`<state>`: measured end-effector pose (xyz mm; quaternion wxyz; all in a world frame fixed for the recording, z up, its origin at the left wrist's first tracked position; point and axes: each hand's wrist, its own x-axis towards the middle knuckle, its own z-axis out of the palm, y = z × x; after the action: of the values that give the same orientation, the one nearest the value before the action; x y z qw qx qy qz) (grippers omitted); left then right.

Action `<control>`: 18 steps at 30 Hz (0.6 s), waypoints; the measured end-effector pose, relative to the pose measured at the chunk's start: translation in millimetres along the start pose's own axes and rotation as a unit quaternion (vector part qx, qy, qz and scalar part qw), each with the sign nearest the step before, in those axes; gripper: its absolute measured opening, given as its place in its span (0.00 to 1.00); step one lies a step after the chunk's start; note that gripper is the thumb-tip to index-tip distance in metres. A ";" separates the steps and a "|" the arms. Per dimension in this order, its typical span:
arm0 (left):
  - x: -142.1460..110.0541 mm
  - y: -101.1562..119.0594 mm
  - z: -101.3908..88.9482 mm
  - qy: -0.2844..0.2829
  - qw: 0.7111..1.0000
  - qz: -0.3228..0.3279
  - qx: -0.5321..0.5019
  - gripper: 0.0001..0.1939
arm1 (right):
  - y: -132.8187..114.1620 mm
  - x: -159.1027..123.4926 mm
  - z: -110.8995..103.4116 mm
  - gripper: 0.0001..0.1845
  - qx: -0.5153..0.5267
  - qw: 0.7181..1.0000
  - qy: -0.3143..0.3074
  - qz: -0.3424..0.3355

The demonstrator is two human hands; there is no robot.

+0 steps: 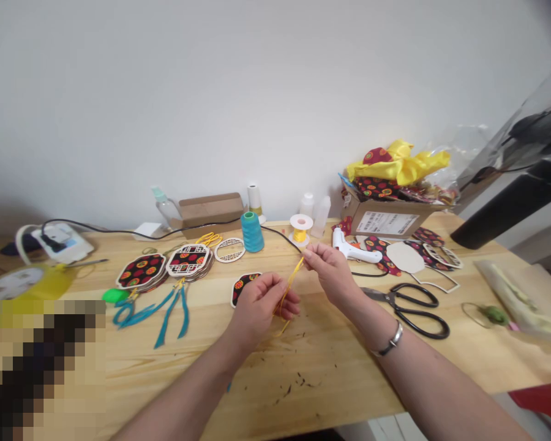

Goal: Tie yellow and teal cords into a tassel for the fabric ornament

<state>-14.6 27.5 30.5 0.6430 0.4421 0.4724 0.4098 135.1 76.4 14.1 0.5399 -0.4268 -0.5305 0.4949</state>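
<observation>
A thin yellow cord (295,274) stretches between my hands above the wooden table. My left hand (269,300) pinches it between thumb and fingers, and a loose end hangs below toward the tabletop. Higher and to the right, my right hand (327,269) grips the other part of the cord with its fingertips. Partly hidden behind my left hand lies a dark patterned fabric piece with a pale rim (239,288). Beyond my right hand stands a white spool of yellow cord (300,230).
Black-handled scissors (422,309) and a white glue gun (356,250) lie at right. A fabric-filled cardboard box (386,217) stands behind them. At left are stacked patterned pieces (142,271) with teal tassels (169,312). A teal thread cone (252,233) stands mid-back.
</observation>
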 end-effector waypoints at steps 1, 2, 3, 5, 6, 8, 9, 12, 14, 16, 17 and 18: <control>0.2 -0.5 -0.3 -0.005 1.000 0.004 0.003 0.10 | 0.6 0.3 -0.3 0.12 -0.004 1.000 0.003 -0.003; 0.4 -1.1 -0.6 -0.010 1.000 0.007 0.006 0.10 | 1.2 0.5 -0.6 0.12 -0.008 1.000 0.006 -0.006; 0.6 -1.9 -0.9 -0.015 1.000 0.011 0.009 0.10 | 1.5 0.6 -0.9 0.12 -0.012 1.000 0.009 -0.007; 0.7 -3.2 -1.1 -0.026 0.999 0.018 0.013 0.10 | 1.7 0.8 -1.4 0.12 -0.017 1.000 0.009 -0.007; 0.7 -3.5 -1.1 -0.029 0.999 0.019 0.013 0.10 | 1.6 0.9 -1.7 0.12 -0.017 1.000 0.006 -0.006; 0.5 -3.5 -0.9 -0.029 0.999 0.019 0.014 0.10 | 1.2 1.1 -2.1 0.12 -0.016 1.000 0.000 -0.004; 0.3 -3.1 -0.8 -0.027 0.999 0.018 0.016 0.10 | 0.9 1.1 -2.3 0.12 -0.016 1.000 -0.002 -0.003; -0.1 -0.9 -0.9 -0.016 0.999 0.019 0.028 0.10 | 0.3 1.1 -2.6 0.13 -0.023 1.000 0.002 -0.006; -0.1 0.6 -1.6 -0.019 0.999 0.026 0.033 0.10 | 0.2 1.0 -2.6 0.13 -0.032 0.999 0.012 -0.011; 0.1 1.7 -2.5 -0.028 0.998 0.034 0.034 0.10 | 0.1 0.8 -2.6 0.12 -0.039 0.999 0.020 -0.017; 0.3 2.1 -2.9 -0.032 0.998 0.037 0.034 0.10 | 0.0 0.7 -2.7 0.12 -0.042 0.999 0.023 -0.021; 0.4 2.3 -3.2 -0.034 0.998 0.038 0.034 0.10 | -0.2 0.8 -2.9 0.12 -0.044 0.998 0.024 -0.025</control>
<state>-17.9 29.0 32.1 0.6273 0.4949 0.4470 0.4022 138.0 77.3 14.2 0.5454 -0.4490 -0.5490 0.4466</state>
